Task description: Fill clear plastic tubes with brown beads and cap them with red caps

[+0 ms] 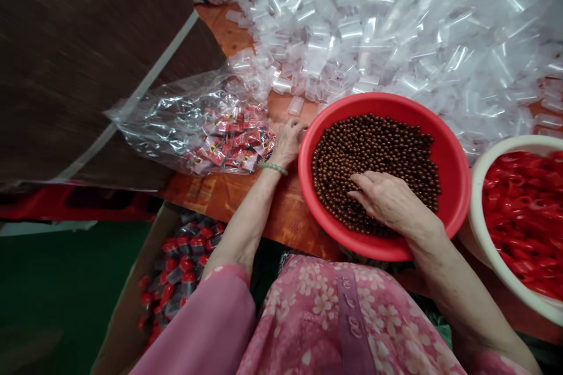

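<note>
A red basin (455,211) holds a mass of small, glossy brown beads (378,146). My right hand (389,199) reaches over the near rim, its bent fingers drawn together among the beads; how many they grip is hidden. My left hand (288,143), with a pale green bracelet (273,168) at its wrist, is close against the basin's left side. Its fingers curl inward, and anything inside them is hidden. Just left of that hand, small red printed packets (237,140) spill out of a clear plastic bag (162,120).
Clear plastic tubes (373,29) heap across the back of the orange-brown table (290,217). At right stands a cream bucket (477,205) of red plastic parts (523,217). Below left, a carton (116,316) holds red-capped containers (187,263). A brown box (88,58) stands at left.
</note>
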Demonstrator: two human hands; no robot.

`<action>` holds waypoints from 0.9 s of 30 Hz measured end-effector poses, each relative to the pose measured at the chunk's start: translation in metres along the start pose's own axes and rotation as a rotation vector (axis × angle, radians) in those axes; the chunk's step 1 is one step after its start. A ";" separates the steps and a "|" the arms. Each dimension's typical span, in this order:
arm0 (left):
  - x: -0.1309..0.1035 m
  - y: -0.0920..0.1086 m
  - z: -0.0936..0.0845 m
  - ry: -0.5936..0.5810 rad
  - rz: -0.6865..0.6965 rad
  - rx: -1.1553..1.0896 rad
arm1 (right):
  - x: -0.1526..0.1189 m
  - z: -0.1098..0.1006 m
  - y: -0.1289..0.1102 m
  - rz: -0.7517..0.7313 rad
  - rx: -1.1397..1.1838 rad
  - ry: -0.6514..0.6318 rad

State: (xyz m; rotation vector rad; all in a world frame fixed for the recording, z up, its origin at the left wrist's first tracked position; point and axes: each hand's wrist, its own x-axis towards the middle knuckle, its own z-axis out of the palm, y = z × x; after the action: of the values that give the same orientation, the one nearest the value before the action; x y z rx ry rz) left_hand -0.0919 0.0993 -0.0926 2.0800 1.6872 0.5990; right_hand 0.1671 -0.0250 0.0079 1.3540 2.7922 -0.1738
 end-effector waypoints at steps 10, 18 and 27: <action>-0.047 -0.029 -0.013 0.439 -0.044 -0.565 | -0.005 -0.002 0.013 -0.006 0.247 0.162; -0.111 0.073 -0.054 0.297 0.233 -0.806 | 0.009 -0.020 -0.008 0.067 0.968 0.365; -0.121 0.120 -0.030 0.056 0.172 -1.012 | 0.003 -0.020 -0.005 0.085 1.354 0.396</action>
State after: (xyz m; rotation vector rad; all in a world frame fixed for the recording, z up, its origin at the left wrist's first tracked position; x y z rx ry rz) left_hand -0.0335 -0.0416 -0.0112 1.4408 0.8843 1.2447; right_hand 0.1617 -0.0231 0.0283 1.7081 2.8007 -2.3024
